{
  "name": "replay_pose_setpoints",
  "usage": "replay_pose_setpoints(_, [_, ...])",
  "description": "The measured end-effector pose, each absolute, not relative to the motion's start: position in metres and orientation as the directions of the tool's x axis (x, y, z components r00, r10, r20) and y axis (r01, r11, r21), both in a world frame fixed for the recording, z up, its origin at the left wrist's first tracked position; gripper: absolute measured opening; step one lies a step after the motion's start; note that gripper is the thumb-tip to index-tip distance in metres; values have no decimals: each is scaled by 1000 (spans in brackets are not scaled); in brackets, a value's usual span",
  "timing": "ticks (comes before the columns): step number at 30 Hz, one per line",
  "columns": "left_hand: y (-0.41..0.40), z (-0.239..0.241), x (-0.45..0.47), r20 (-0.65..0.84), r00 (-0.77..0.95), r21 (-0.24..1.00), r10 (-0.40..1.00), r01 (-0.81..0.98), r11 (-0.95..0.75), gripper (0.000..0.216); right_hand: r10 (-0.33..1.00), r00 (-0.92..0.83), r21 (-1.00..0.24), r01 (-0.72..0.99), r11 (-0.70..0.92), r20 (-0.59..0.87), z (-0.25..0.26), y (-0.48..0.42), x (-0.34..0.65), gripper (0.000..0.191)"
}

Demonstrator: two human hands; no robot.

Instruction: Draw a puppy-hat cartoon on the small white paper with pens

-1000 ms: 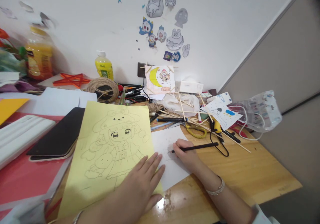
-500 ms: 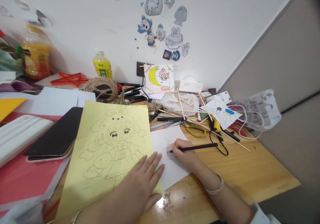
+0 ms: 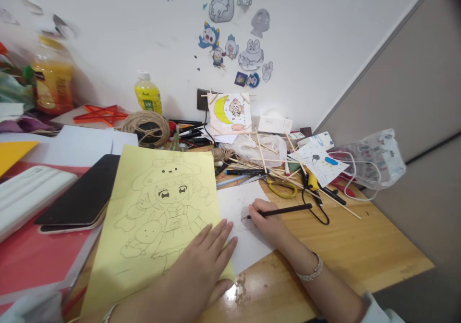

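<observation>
The left hand (image 3: 201,265) lies flat, fingers spread, holding nothing, pinning the yellow drawing sheet (image 3: 162,212) to the tabletop (image 3: 360,251). Just right of it, the right hand (image 3: 268,224) has its grip closed around a black pen (image 3: 281,211), tip on the white paper (image 3: 241,217). Beyond the pen lie loose wooden sticks (image 3: 288,174) and scissors (image 3: 283,188). If the flat palm eases, the sheets could slide and smear the line.

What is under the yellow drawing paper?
The yellow drawing paper lies over a white sheet, whose right part sticks out, and the wooden desk. The left hand presses on it. Anything else beneath is covered.
</observation>
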State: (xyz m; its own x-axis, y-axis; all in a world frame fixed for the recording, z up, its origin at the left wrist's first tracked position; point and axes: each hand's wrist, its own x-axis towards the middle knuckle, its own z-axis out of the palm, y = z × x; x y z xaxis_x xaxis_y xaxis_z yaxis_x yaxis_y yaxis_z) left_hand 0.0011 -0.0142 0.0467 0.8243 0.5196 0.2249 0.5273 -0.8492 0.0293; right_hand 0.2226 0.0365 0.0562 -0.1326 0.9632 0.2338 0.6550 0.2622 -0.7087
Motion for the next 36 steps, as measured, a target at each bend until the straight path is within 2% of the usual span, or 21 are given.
replay_pose_setpoints(7, [-14, 51, 2, 212, 834, -5, 510, 522, -853, 57, 957, -213, -722, 629, 289, 198, 57, 36, 224, 35])
replay_pose_setpoints(24, [-14, 52, 2, 203, 836, -6, 509, 521, -854, 57, 961, -209, -762, 588, 272, 182, 55, 38, 223, 34])
replay_pose_setpoints(36, [-13, 46, 0, 211, 828, 62, 520, 519, -852, 54, 959, -214, -773, 571, 276, 185, 55, 39, 223, 35])
